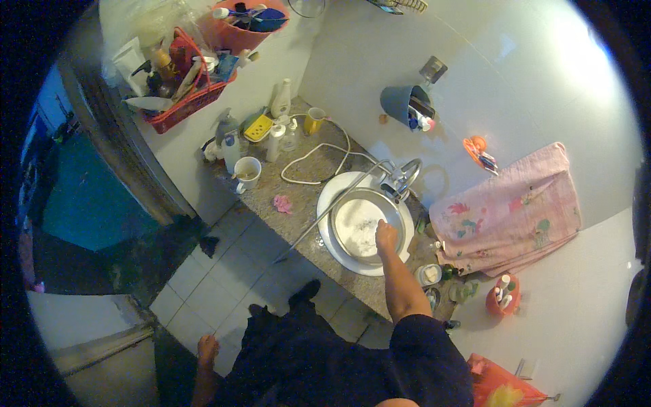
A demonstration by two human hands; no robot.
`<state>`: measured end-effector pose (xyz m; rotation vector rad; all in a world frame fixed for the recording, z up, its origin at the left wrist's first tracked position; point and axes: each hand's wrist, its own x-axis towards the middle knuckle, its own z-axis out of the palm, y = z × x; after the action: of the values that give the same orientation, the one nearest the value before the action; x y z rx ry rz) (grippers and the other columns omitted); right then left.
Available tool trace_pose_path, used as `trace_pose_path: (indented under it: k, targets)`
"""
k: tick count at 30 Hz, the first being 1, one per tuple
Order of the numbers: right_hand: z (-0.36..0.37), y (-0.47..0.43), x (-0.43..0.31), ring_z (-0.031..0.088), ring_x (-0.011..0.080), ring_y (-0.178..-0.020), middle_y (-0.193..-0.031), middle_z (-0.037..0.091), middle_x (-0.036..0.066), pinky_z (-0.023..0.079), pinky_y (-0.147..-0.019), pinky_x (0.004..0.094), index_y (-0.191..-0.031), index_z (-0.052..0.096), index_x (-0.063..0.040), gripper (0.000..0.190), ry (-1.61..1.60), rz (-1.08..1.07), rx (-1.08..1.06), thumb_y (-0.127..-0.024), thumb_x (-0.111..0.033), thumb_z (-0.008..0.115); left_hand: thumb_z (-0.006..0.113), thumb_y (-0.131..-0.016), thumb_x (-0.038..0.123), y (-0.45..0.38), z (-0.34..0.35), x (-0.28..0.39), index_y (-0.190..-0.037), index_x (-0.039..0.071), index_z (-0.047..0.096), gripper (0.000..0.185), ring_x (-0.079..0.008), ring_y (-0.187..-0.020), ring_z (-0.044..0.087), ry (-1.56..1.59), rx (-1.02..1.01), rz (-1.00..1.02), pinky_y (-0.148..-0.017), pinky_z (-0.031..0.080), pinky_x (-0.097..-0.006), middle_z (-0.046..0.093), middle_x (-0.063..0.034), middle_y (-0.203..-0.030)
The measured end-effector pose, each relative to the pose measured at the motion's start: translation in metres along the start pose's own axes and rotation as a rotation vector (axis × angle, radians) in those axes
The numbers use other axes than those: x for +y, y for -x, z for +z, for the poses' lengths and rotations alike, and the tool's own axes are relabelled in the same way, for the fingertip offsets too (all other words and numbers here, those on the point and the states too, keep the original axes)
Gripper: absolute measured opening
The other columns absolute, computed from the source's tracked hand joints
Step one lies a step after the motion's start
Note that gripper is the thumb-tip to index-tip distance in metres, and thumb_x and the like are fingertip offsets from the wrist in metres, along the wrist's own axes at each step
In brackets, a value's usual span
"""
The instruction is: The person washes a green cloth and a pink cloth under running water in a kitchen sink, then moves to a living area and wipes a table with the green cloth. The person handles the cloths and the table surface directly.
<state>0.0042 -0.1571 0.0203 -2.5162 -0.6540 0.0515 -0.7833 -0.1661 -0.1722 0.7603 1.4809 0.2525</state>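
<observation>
My right hand point(386, 237) reaches over a round metal basin point(336, 243) set in the white washbasin point(325, 254). Its fingers are curled near the basin's right inner side; whether they grip anything is hidden. Whitish, foamy-looking liquid point(356, 224) fills the basin, with darker specks near the middle. Behind it a chrome faucet point(402, 180) curves at the wall side. A thin grey hose or pipe point(335, 203) crosses over the washbasin from the faucet past the counter's front edge. Down at my side, over the tiled floor, hangs my left hand point(207, 349), apart from everything on the counter.
On the stone counter point(305, 203) are a pink scrubber point(283, 204), a white mug point(247, 172), a yellow soap dish point(259, 127), several bottles and a looped white hose point(310, 181). A pink towel point(513, 213) hangs at right, near a glass jar point(428, 275). A red basket point(188, 104) hangs upper left.
</observation>
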Motion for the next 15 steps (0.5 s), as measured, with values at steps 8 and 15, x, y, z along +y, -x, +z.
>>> trace_pose_path:
  k: [8,15]
  targets:
    - [0.029,0.013,-0.035,0.068,0.0417,-0.075,-0.079,0.070,0.029,0.049,-0.077,0.0522,-0.080,0.071,0.009,0.059,0.039,-0.047,-0.027,-0.100,-0.042,0.049,0.057,-0.096,0.030,-0.025,-0.067,-0.040,-0.102,0.006,0.062,0.025,-0.0179,-0.060,0.060,-0.865,0.263,0.681,-0.051,0.046,-0.0317,0.063,-0.0070,-0.078]
    - [0.077,0.036,-0.013,0.069,0.0339,-0.082,-0.090,0.072,0.019,0.054,-0.073,0.0514,-0.109,0.072,-0.013,0.023,0.775,-0.632,-0.343,-0.093,-0.018,0.056,0.059,-0.096,0.023,0.023,-0.103,-0.059,-0.109,0.011,0.065,0.018,-0.0228,-0.071,0.067,0.665,0.128,0.187,-0.057,0.052,-0.0331,0.070,-0.0095,-0.091]
